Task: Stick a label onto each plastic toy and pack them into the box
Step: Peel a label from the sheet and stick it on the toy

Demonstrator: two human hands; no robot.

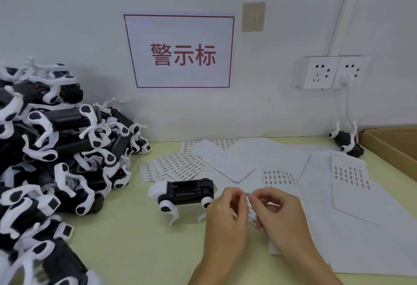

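Head view, the only cam. I see both hands low-centre, at approx 6 o'clock of the frame. Left hand (222,214) and right hand (276,212) meet fingertip to fingertip over a small label strip (252,213); both are pinching it, thumbs and forefingers curled in, prob peeling one sticker off the backing. Can't tell whether a sticker is already free.

Key relation: the toy (184,191), a black-and-white robot dog, lies at about 10 o'clock from the hands, just beside the left hand, its rear leg nearly touching the knuckles. Long axis runs 9-to-3 across the table (135,239). Left hand is nearer; I judge it would steady the toy while the right brings the sticker over.

Toy's look: on its back or side w/ the open battery bay facing up, black body, white head end at 9 o'clock, white legs w/ black hip discs splayed toward me. Flat black panel beside the bay looks like the likely label spot.

Elsewhere: pile of unlabelled toys (52,149) at 9 o'clock, loose label sheets (178,165) at 12 o'clock of the hands, box (392,147) at 2–3 o'clock along the right edge, one toy dog (346,141) beside it.
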